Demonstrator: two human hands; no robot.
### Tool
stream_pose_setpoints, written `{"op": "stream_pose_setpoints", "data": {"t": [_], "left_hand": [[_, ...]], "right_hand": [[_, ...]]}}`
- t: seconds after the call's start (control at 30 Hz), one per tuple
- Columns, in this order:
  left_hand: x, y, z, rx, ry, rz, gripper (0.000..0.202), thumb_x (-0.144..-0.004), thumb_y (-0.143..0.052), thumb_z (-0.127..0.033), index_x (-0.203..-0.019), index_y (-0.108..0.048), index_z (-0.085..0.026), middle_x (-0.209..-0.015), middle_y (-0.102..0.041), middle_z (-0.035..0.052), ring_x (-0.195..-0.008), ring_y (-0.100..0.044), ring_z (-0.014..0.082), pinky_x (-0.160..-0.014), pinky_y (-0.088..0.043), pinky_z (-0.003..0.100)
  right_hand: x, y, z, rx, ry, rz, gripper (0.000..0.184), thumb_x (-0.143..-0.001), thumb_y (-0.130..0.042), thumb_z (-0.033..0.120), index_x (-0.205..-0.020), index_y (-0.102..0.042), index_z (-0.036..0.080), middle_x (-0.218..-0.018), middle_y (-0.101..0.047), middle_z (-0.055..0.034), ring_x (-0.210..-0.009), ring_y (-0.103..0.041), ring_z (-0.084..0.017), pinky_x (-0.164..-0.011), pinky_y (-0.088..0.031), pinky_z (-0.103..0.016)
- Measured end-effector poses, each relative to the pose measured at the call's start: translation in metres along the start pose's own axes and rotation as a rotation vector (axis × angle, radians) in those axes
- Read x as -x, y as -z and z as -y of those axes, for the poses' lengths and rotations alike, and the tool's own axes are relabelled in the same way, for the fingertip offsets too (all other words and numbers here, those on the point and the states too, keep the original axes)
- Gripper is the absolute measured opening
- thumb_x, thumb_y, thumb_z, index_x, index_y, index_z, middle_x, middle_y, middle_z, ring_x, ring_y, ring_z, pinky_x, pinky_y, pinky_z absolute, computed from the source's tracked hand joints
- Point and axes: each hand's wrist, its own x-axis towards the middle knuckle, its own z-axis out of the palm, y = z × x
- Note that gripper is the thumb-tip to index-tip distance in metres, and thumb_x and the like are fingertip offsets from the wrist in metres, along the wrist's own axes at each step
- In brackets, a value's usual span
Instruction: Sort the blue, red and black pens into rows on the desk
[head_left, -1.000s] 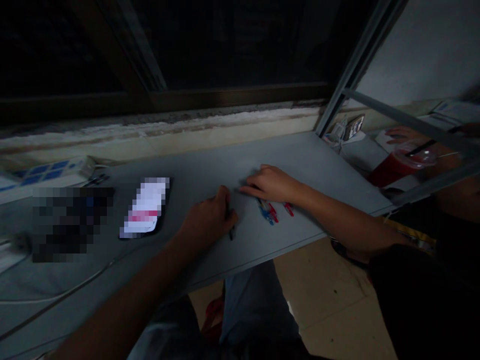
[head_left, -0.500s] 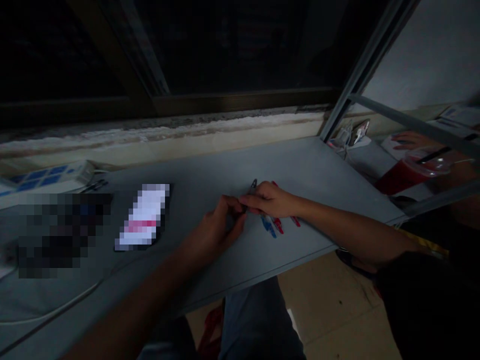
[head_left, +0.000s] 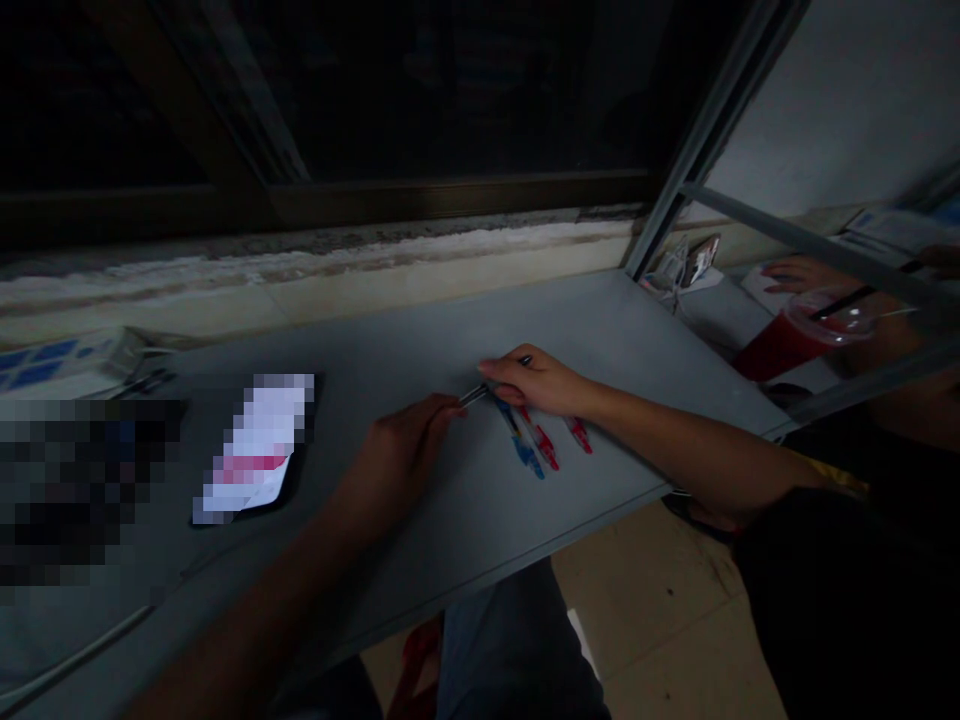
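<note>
A person's right hand is pinching a slim dark pen over the grey worktop, while the left hand is reaching beside its tip, fingers loosely curled, and blue and red pens are lying nearby.

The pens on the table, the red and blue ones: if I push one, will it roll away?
Probably, at least a little: the pens look slim and rounded, so a push could start one rolling across the flat gray table. They also look light and stiff, likely plastic, so they probably won't bend, though the dim light makes that hard to tell.
</note>
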Motion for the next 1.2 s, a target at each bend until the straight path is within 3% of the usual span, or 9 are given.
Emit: {"op": "stream_pose_setpoints", "data": {"t": [0.2, 0.33, 0.47, 0.53, 0.6, 0.77, 0.87, 1.03, 1.2], "left_hand": [[0.002, 0.007, 0.004, 0.059, 0.019, 0.133, 0.047, -0.107, -0.031, -0.043, -0.088, -0.066, -0.018, -0.062, -0.055, -0.0026, -0.053, -0.054, 0.0135, -0.058, -0.042, 0.025], [0.000, 0.013, 0.010, 0.016, 0.048, 0.093, 0.045, -0.105, -0.035, -0.043, -0.089, -0.068, -0.017, -0.063, -0.058, -0.0009, -0.052, -0.053, 0.0138, -0.055, -0.040, 0.025], [-0.001, 0.015, 0.017, -0.067, 0.044, 0.090, 0.042, -0.104, -0.039, -0.042, -0.098, -0.072, -0.016, -0.071, -0.068, 0.0026, -0.057, -0.060, 0.0156, -0.061, -0.044, 0.026], [-0.002, 0.015, 0.020, -0.092, 0.057, 0.080, 0.044, -0.104, -0.038, -0.042, -0.100, -0.074, -0.016, -0.070, -0.068, 0.0027, -0.055, -0.059, 0.0156, -0.061, -0.044, 0.026], [-0.002, 0.014, 0.021, -0.100, 0.072, 0.067, 0.047, -0.104, -0.036, -0.044, -0.100, -0.074, -0.016, -0.067, -0.067, 0.0026, -0.054, -0.058, 0.0159, -0.058, -0.044, 0.026], [-0.002, 0.012, 0.025, -0.057, 0.066, 0.064, 0.047, -0.105, -0.037, -0.046, -0.101, -0.073, -0.016, -0.064, -0.065, 0.0014, -0.054, -0.059, 0.0152, -0.057, -0.044, 0.025], [-0.002, 0.011, 0.025, -0.033, 0.065, 0.050, 0.048, -0.106, -0.036, -0.046, -0.100, -0.073, -0.016, -0.064, -0.064, 0.0010, -0.053, -0.059, 0.0146, -0.059, -0.045, 0.025], [-0.003, 0.011, 0.024, -0.031, 0.064, 0.046, 0.046, -0.106, -0.038, -0.049, -0.099, -0.071, -0.017, -0.065, -0.066, 0.0009, -0.054, -0.060, 0.0152, -0.059, -0.045, 0.025], [-0.003, 0.010, 0.024, -0.018, 0.059, 0.120, 0.040, -0.104, -0.045, -0.050, -0.104, -0.070, -0.019, -0.078, -0.074, 0.0017, -0.063, -0.067, 0.0158, -0.063, -0.047, 0.025]], "right_hand": [[0.005, 0.008, 0.004, 0.084, 0.169, 0.235, 0.052, -0.104, -0.056, 0.055, -0.068, -0.045, 0.020, -0.059, -0.038, 0.0075, -0.054, -0.032, -0.007, -0.053, -0.028, -0.026], [0.000, 0.017, 0.005, 0.148, 0.203, 0.155, 0.035, -0.093, -0.075, 0.045, -0.086, -0.054, 0.019, -0.071, -0.051, 0.0055, -0.062, -0.043, -0.008, -0.059, -0.035, -0.024], [-0.005, 0.023, -0.001, 0.195, 0.065, 0.134, 0.039, -0.103, -0.057, 0.049, -0.080, -0.055, 0.018, -0.066, -0.056, 0.0027, -0.057, -0.046, -0.008, -0.058, -0.037, -0.026], [-0.006, 0.024, -0.003, 0.200, 0.089, 0.092, 0.031, -0.094, -0.071, 0.043, -0.086, -0.057, 0.017, -0.076, -0.062, 0.0011, -0.063, -0.050, -0.009, -0.061, -0.039, -0.026], [-0.006, 0.025, -0.003, 0.203, 0.143, 0.026, 0.036, -0.081, -0.085, 0.036, -0.099, -0.059, 0.018, -0.091, -0.065, -0.0004, -0.072, -0.053, -0.009, -0.066, -0.041, -0.026], [-0.007, 0.026, -0.001, 0.221, 0.077, 0.041, 0.024, -0.095, -0.070, 0.039, -0.092, -0.062, 0.017, -0.080, -0.064, 0.0003, -0.070, -0.051, -0.010, -0.067, -0.041, -0.027], [-0.009, 0.028, -0.004, 0.179, 0.150, -0.015, 0.036, -0.081, -0.085, 0.034, -0.103, -0.061, 0.018, -0.096, -0.068, -0.0015, -0.078, -0.054, -0.010, -0.070, -0.044, -0.026], [-0.014, 0.033, -0.011, 0.131, 0.120, -0.009, 0.029, -0.090, -0.078, 0.041, -0.091, -0.063, 0.016, -0.071, -0.059, 0.0037, -0.063, -0.049, -0.010, -0.061, -0.038, -0.025], [-0.014, 0.035, -0.007, -0.037, 0.135, -0.041, 0.030, -0.084, -0.084, 0.034, -0.100, -0.064, 0.017, -0.069, -0.056, 0.0057, -0.062, -0.048, -0.009, -0.061, -0.038, -0.024]]}}
